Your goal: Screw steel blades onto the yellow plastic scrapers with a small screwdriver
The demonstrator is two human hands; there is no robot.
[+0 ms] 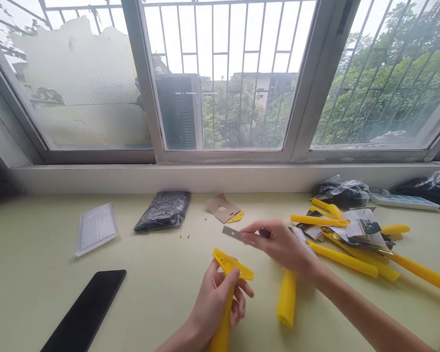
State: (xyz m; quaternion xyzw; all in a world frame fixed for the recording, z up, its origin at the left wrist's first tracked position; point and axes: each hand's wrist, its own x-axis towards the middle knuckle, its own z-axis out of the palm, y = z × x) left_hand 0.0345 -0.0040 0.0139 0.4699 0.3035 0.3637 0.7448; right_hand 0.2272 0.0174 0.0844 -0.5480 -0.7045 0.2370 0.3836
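Observation:
My left hand (220, 293) is wrapped round a yellow plastic scraper handle (222, 337), thumb pressed near its wide triangular head, which points up and away from me. Between the fingertips of my right hand (271, 239) is a flat grey metal blade (231, 233), held just above the scraper head and apart from it. Beyond the blade, a yellow plate (236, 217) lies partly under a piece of brown cardboard (222, 208) with a round hole. Tiny screws (188, 236) lie on the table to the left. Under my right wrist is another yellow handle (287, 303), its far end hidden.
Several yellow scrapers (344, 259) with printed cards are heaped at the right. Behind them sit a black plastic-wrapped bundle (341, 191) and a white power strip (405, 200). To the left lie a dark packet (163, 211), a white packet (96, 229) and a black flat slab (88, 308).

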